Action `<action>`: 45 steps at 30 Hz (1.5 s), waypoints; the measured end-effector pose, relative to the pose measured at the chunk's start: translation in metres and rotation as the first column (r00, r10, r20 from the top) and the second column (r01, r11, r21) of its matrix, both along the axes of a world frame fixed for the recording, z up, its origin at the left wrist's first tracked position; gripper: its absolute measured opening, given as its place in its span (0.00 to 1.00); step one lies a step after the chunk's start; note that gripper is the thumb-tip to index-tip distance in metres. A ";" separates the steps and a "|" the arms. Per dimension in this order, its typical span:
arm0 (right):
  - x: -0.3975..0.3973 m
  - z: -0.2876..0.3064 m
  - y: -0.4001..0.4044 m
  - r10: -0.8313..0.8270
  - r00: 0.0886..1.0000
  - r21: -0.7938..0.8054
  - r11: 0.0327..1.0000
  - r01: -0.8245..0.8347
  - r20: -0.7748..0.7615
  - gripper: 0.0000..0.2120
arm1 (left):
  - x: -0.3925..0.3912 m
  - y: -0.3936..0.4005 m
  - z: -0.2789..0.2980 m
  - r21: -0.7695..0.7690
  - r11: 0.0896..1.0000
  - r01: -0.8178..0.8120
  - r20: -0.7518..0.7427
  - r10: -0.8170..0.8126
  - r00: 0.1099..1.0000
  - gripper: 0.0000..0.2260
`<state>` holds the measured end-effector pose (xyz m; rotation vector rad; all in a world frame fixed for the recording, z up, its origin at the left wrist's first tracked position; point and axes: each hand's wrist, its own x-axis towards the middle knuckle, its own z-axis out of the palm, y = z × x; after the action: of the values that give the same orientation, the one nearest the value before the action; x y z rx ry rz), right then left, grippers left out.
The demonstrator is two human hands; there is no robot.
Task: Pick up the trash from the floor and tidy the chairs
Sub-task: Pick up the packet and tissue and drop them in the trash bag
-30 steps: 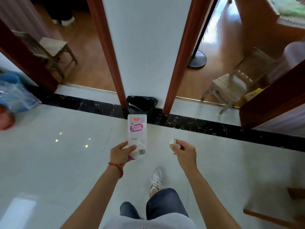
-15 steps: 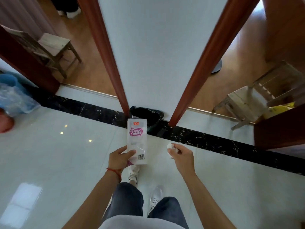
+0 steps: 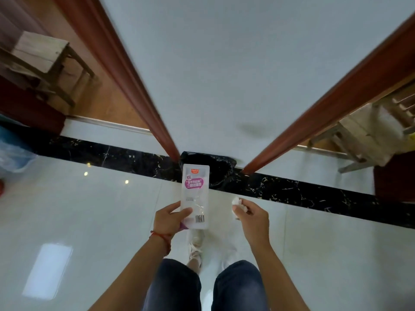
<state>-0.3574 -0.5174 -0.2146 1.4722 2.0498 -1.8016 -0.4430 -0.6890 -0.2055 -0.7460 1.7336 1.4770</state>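
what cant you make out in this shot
- Black-lined trash bin, head view: its inside is hidden by the white plastic wrapper with pink label the left hand grips.
- Small white crumpled scrap, head view: mostly hidden in the right hand.
- Pale wooden chair, right: cut by the frame edge, blurred.

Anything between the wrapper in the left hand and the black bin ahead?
Nothing in the head view: the wrapper in the left hand overlaps the bin, only bare tile below.
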 end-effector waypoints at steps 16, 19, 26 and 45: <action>-0.033 -0.139 0.039 0.021 0.997 0.014 1.000 -0.022 0.079 0.08 | -0.061 0.050 -0.152 -0.001 0.995 -0.103 0.111 0.103 0.988 0.14; -0.033 -0.154 0.048 0.023 0.995 0.033 0.999 -0.027 0.095 0.07 | -0.070 0.058 -0.171 0.000 0.995 -0.098 0.126 0.097 0.987 0.14; -0.046 -0.171 0.058 0.010 0.995 0.036 0.999 -0.013 0.098 0.07 | -0.091 0.074 -0.188 0.060 0.992 -0.108 0.176 0.096 0.980 0.18; -0.113 -0.208 0.030 0.115 0.979 -0.039 0.993 -0.110 0.168 0.02 | -0.070 0.022 -0.196 -0.681 0.399 0.614 -0.110 -0.885 0.453 0.22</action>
<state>-0.4704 -0.4869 -0.4225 1.4177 1.9729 -1.5986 -0.5127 -0.6669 -0.4014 0.2956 2.4383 0.4351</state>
